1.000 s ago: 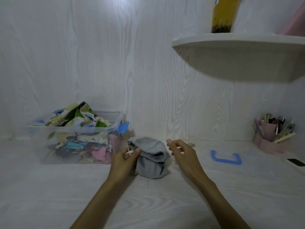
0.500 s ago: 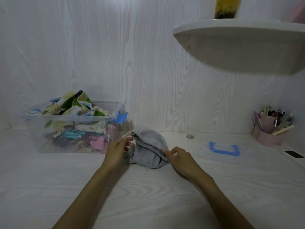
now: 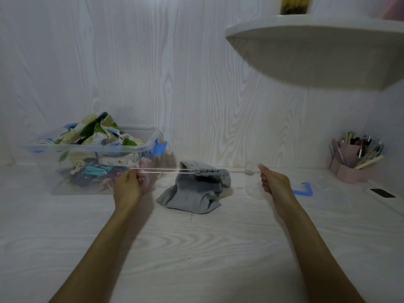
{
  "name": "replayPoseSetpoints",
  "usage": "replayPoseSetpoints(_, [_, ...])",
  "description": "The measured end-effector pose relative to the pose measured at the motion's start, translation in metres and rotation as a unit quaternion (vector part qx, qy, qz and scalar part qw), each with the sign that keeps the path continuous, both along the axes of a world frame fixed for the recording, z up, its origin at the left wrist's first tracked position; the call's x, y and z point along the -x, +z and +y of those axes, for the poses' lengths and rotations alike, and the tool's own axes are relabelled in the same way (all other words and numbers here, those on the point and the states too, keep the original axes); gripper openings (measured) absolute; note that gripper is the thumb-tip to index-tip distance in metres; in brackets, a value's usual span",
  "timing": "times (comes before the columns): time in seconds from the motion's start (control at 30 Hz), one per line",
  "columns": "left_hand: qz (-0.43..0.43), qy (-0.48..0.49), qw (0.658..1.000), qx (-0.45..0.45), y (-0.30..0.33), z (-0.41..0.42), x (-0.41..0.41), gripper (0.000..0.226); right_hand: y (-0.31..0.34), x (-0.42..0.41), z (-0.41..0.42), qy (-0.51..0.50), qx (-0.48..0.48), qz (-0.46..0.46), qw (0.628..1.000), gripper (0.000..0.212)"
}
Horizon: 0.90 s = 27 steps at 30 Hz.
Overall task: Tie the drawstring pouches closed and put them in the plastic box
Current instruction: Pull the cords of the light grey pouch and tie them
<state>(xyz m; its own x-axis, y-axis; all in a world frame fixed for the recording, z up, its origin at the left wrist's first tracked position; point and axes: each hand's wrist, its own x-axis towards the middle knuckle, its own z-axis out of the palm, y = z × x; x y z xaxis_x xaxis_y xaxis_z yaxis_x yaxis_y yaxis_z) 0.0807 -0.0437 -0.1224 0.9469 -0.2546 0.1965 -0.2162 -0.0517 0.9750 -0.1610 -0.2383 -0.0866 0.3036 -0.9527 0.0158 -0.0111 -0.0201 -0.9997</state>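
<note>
A grey drawstring pouch [image 3: 196, 191] stands on the white table, its gathered mouth lifted at the top. White drawstrings [image 3: 161, 171] run taut out of both sides of the mouth. My left hand [image 3: 130, 186] grips the left strings in front of the box. My right hand [image 3: 272, 181] pinches the right string, well to the right of the pouch. The clear plastic box [image 3: 87, 147] with blue clips sits at the left, holding several patterned pouches [image 3: 98, 132] piled above its rim.
The box's clear lid with a blue clip [image 3: 302, 189] lies flat on the table at the right. A pink pen holder [image 3: 352, 162] full of pens stands at the far right. A white corner shelf [image 3: 317, 47] juts out overhead at the upper right. A dark phone [image 3: 382, 193] lies near the right edge.
Both hands have moved apart, left hand leftward and right hand rightward, pulling the strings taut. The pouch mouth has gathered and risen off the table.
</note>
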Motion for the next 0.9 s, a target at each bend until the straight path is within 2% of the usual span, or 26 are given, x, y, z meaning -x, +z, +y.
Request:
replayPoseSetpoints(0.07, [0.005, 0.025, 1.0, 0.008, 0.001, 0.002, -0.005, 0.038, -0.004, 0.006, -0.007, -0.04, -0.012, -0.014, 0.999, 0.028])
replayPoseSetpoints(0.13, [0.019, 0.02, 1.0, -0.016, 0.001, 0.003, -0.009, 0.036, -0.012, 0.008, -0.011, -0.076, 0.001, 0.01, 0.997, 0.031])
replayPoseSetpoints(0.2, [-0.012, -0.024, 0.991, -0.135, -0.008, 0.003, -0.014, 0.035, -0.02, 0.006, -0.014, -0.113, 0.064, 0.068, 0.989, 0.042])
replayPoseSetpoints(0.27, [-0.086, -0.076, 0.949, -0.293, -0.011, 0.007, -0.011, 0.034, -0.025, 0.005, -0.015, -0.114, 0.117, 0.126, 0.978, 0.045])
replayPoseSetpoints(0.3, [-0.123, -0.086, 0.933, -0.326, -0.008, 0.009, -0.005, 0.027, -0.024, 0.004, -0.013, -0.093, 0.139, 0.163, 0.972, 0.04])
replayPoseSetpoints(0.37, [-0.184, -0.066, 0.936, -0.293, 0.007, 0.012, 0.014, 0.007, -0.023, 0.001, -0.01, -0.046, 0.181, 0.244, 0.952, 0.018])
replayPoseSetpoints(0.4, [-0.222, -0.035, 0.942, -0.247, 0.014, 0.011, 0.024, 0.008, -0.024, 0.0, -0.007, -0.049, 0.221, 0.296, 0.928, 0.014])
replayPoseSetpoints(0.47, [-0.259, -0.011, 0.954, -0.153, 0.029, 0.008, 0.044, 0.015, -0.024, -0.004, -0.001, -0.091, 0.341, 0.351, 0.867, 0.019])
replayPoseSetpoints(0.5, [-0.262, -0.034, 0.955, -0.139, 0.033, 0.003, 0.052, 0.017, -0.023, -0.007, 0.002, -0.103, 0.385, 0.329, 0.856, 0.02])
replayPoseSetpoints(0.57, [-0.265, -0.113, 0.942, -0.174, 0.033, -0.013, 0.061, 0.02, -0.023, -0.013, 0.006, -0.038, 0.379, 0.245, 0.891, 0.023])
replayPoseSetpoints(0.6, [-0.281, -0.156, 0.923, -0.212, 0.03, -0.023, 0.063, 0.022, -0.025, -0.017, 0.008, 0.02, 0.35, 0.222, 0.91, 0.026])
replayPoseSetpoints(0.7, [-0.32, -0.219, 0.87, -0.304, 0.02, -0.048, 0.065, 0.032, -0.035, -0.025, 0.012, 0.142, 0.309, 0.28, 0.897, 0.031])
replayPoseSetpoints(0.8, [-0.317, -0.205, 0.856, -0.354, 0.017, -0.062, 0.062, 0.024, -0.037, -0.028, 0.012, 0.166, 0.285, 0.28, 0.902, 0.011])
replayPoseSetpoints(0.83, [-0.315, -0.205, 0.855, -0.358, 0.018, -0.061, 0.06, 0.017, -0.035, -0.03, 0.011, 0.157, 0.288, 0.279, 0.903, 0.011])
replayPoseSetpoints(0.9, [-0.3, -0.233, 0.866, -0.324, 0.028, -0.062, 0.052, 0.023, -0.022, -0.033, 0.004, 0.136, 0.293, 0.267, 0.908, 0.016])
